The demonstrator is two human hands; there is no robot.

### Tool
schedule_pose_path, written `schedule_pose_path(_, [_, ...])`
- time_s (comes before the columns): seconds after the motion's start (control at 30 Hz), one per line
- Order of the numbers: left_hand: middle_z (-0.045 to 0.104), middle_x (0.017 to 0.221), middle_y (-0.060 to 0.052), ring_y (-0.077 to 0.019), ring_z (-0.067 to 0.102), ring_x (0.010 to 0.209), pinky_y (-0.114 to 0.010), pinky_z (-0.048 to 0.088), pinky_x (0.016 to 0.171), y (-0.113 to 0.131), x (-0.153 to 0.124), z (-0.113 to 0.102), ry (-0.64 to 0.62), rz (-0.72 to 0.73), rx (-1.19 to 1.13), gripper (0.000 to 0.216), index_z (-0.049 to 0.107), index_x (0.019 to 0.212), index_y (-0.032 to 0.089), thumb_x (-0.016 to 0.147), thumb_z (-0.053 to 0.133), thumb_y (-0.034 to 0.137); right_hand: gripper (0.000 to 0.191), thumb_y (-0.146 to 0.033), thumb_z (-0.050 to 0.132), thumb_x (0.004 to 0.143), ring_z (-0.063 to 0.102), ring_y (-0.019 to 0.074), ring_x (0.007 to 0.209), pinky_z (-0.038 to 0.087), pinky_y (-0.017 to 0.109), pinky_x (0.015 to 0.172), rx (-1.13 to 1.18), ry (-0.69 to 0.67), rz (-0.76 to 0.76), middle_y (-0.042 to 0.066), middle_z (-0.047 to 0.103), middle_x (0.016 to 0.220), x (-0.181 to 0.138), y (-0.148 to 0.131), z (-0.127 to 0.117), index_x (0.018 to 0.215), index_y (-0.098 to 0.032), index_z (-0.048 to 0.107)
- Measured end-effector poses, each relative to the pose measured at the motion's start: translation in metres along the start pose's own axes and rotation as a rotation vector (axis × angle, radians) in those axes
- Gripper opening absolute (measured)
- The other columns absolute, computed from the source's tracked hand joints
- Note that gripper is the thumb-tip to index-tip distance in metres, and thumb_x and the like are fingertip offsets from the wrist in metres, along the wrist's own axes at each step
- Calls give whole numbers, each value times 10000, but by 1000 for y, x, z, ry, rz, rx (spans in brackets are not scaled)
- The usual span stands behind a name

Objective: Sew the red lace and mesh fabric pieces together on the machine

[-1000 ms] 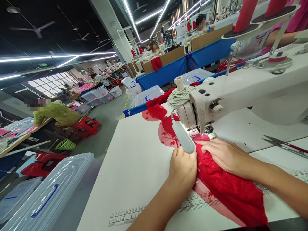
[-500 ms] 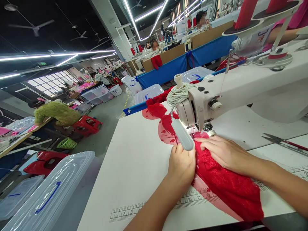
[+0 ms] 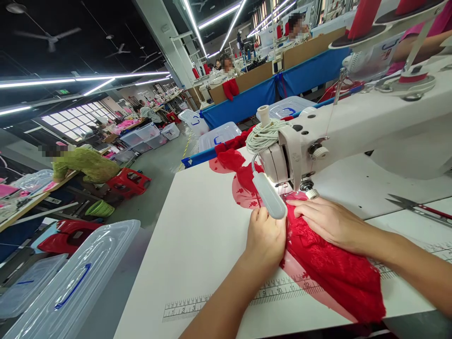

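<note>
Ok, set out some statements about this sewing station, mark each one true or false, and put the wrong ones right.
1. The right hand rests on the red fabric. True.
2. The left hand holds the scissors. False: the scissors lie on the work surface at the picture's right, and the left hand is beside the fabric.
3. In this view, the lamp overlaps the left hand's fingers. True.
4. The printed ruler is fully uncovered. False: the left forearm and the fabric lie across parts of the ruler.
5. The thread cones at the top right are red. True.
</note>
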State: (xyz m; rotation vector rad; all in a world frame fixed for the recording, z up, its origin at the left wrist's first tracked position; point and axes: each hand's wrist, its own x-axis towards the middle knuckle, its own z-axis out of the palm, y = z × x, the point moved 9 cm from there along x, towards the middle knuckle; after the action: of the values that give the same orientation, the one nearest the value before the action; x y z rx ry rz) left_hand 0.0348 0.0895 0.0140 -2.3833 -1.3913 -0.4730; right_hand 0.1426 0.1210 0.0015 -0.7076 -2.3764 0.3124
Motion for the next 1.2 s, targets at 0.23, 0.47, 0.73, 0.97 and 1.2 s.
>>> schedule_pose_path(0.23, [651, 851, -51, -175, 578, 746, -290, 468, 624, 16, -2, -18, -48, 199, -216, 242, 620, 956, 166, 1006, 387, 124, 234, -280, 517, 996, 613, 293, 1154, 548, 468, 973, 19, -57, 19, 108, 675, 1226, 0, -6, -5, 1179, -206, 642])
schedule_pose_path(0.47, [666, 860, -31, -191, 573, 709, -326, 482, 631, 10, -7, -14, -233, 115, -380, 211, 589, 984, 168, 1031, 448, 317, 380, -44, 431, 826, 618, 276, 1152, 569, 432, 892, -42, -84, -97, 93, 655, 1290, -6, -17, -11, 1065, -214, 671])
schedule_pose_path(0.73, [660, 980, -138, -231, 597, 775, -348, 525, 633, 16, -7, -24, -164, 177, -279, 544, 643, 1191, 105, 1057, 304, 508, 388, -16, 428, 767, 639, 265, 1076, 525, 411, 844, -133, -15, -60, 90, 713, 1142, -12, -11, -12, 985, -209, 684])
schedule_pose_path(0.97, [709, 1162, -165, -258, 625, 808, -359, 524, 658, 18, -11, -32, -28, 189, -132, 615, 679, 1237, 130, 1020, 349, 602, 384, 12, 403, 786, 630, 254, 1106, 506, 405, 876, -142, -38, -70, 86, 700, 1145, -12, -13, -12, 990, -209, 643])
schedule_pose_path(1.2, [734, 1148, -140, -236, 607, 773, -340, 463, 640, 19, -11, -35, 7, 163, -78, 665, 706, 1225, 161, 1012, 311, 651, 376, -6, 377, 801, 628, 259, 1082, 504, 414, 855, -134, 46, -111, 82, 709, 1107, -14, -14, -12, 980, -206, 640])
